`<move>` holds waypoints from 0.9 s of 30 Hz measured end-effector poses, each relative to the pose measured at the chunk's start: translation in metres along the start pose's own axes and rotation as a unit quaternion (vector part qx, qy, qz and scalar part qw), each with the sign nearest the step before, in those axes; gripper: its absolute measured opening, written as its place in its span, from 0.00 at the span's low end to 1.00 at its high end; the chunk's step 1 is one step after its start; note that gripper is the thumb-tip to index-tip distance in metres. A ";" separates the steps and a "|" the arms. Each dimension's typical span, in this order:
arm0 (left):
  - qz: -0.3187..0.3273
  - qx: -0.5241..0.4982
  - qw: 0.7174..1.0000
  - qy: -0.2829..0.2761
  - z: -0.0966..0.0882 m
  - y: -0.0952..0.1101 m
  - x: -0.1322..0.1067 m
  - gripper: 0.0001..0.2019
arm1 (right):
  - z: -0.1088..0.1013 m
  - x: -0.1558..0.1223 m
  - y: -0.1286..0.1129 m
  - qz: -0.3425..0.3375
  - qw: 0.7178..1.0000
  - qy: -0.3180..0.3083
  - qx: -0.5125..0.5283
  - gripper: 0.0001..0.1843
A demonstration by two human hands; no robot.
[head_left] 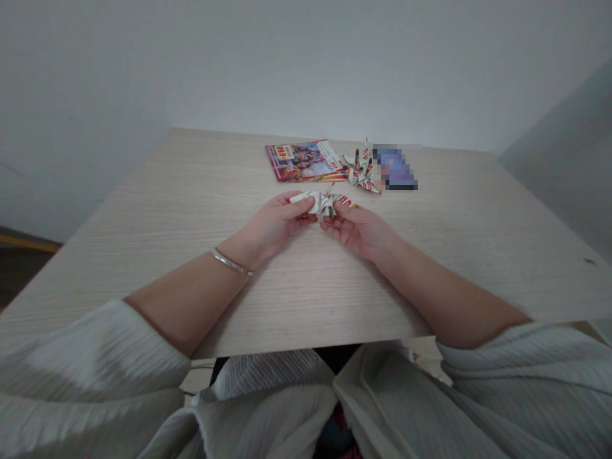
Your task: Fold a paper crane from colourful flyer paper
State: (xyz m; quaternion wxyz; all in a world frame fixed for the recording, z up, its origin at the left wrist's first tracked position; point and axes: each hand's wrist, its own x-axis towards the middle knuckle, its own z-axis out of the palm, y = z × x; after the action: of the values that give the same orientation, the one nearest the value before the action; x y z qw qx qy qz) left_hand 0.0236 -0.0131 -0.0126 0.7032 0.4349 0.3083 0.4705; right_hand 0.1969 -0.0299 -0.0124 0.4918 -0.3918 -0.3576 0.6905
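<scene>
Between my two hands is a folded paper crane (327,203) made of white printed paper with red lettering. My left hand (285,220) pinches its left wing between thumb and fingers. On the other side, my right hand (356,228) grips the right wing the same way. The crane's middle shows between the fingertips, and parts of both wings are covered by my fingers. Just beyond my right hand stands a second folded paper crane (362,173) of similar printed paper, resting on the table.
Colourful printed leaflets (306,160) lie stacked behind my hands, close to the second crane. A flat, pixelated phone-like object (396,168) lies to the right of it. The pale wood-grain table (191,191) backs onto a wall (306,64).
</scene>
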 end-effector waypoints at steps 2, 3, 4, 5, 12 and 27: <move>0.000 0.001 1.000 -0.002 0.000 0.000 0.000 0.17 | 0.003 -0.001 0.000 0.032 0.999 0.020 0.038 0.05; 0.001 0.003 1.000 -0.005 -0.001 -0.001 0.000 0.17 | 0.004 -0.001 0.000 0.042 0.997 0.030 0.051 0.04; 0.003 0.005 1.000 -0.008 0.000 -0.001 0.000 0.16 | 0.005 -0.001 -0.001 0.045 0.997 0.038 0.056 0.04; 0.005 0.007 1.000 -0.010 0.000 -0.001 0.000 0.16 | 0.006 -0.002 -0.001 0.045 0.996 0.042 0.059 0.04; 0.020 0.008 0.999 0.031 0.002 -0.004 0.002 0.19 | 0.012 -0.001 -0.003 0.057 0.994 0.068 0.070 0.07; 0.012 0.002 0.997 0.074 -0.002 -0.004 0.005 0.26 | 0.007 0.001 -0.002 0.027 0.997 0.070 0.027 0.08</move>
State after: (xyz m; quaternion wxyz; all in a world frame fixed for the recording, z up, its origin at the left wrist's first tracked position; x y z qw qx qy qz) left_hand 0.0256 -0.0085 -0.0176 0.6717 0.4041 0.3552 0.5093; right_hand 0.1909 -0.0289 -0.0073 0.5077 -0.4353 -0.2927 0.6834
